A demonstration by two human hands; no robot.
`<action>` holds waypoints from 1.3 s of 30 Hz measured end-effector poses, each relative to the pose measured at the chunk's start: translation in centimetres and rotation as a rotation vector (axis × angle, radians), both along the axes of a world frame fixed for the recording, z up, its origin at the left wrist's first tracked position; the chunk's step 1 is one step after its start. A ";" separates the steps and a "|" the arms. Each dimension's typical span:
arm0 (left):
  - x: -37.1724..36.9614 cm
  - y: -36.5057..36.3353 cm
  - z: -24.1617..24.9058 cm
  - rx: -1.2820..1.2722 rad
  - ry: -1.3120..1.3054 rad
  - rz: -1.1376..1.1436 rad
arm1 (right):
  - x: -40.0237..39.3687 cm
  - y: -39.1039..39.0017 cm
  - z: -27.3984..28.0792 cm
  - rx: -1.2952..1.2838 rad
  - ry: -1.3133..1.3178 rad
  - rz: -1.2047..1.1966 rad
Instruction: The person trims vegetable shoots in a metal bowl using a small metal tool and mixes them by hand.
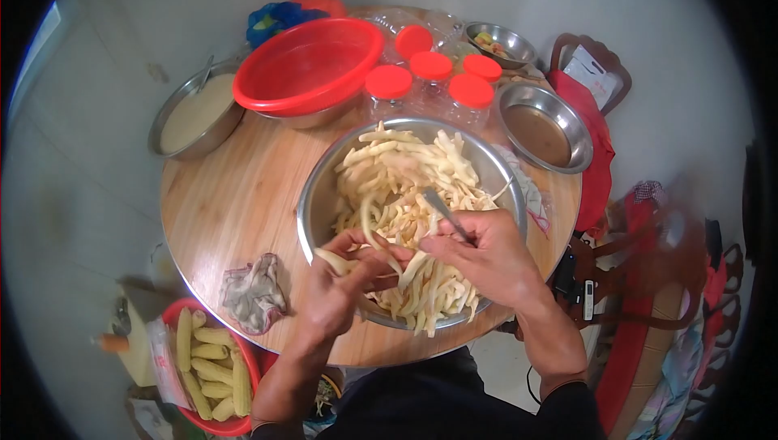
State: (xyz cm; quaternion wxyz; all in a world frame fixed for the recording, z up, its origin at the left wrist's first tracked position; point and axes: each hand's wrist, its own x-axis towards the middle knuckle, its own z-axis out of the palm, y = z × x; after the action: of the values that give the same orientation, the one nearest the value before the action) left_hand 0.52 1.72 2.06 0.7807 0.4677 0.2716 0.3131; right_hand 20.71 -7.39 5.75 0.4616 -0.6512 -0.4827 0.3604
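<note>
1 pale strip (334,262), clasped, juts leftward from the left grip (361,268); just beside, right grip (486,254) holds a grey tool (443,210)

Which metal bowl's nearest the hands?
The large steel bowl, heaped with pale strips, right where the left hand and right hand are. The others are smaller and sit farther away.

Piled inside a wide, shiny steel bowl (305,225) on the table (243,197) as pale yellow strips (413,168), limp, curved and tangled, with a few reaching the near rim. Bent down to the left fingers (374,268) as one long strip (367,217), with a thick pale end (334,262) poking out beyond. Held slantwise in the right fingers (486,228) as a slim grey metal tool (438,205), with lower end hidden.
</note>
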 end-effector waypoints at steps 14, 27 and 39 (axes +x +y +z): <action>-2.0 1.8 2.9 0.582 0.704 -0.012 | 1.6 -0.3 1.3 -0.180 -0.326 0.058; 1.9 0.5 0.9 0.649 0.188 -0.380 | -2.4 0.1 4.3 -0.025 -0.234 0.129; 1.1 1.1 3.1 0.101 0.200 -0.527 | 0.4 1.1 1.9 0.000 -0.083 0.150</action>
State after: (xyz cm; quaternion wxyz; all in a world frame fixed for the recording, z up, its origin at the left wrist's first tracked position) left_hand 1.62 2.83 5.15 0.7801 0.5892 0.2003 0.0647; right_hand 21.09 -6.31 7.63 0.4129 -0.6277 -0.5486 0.3668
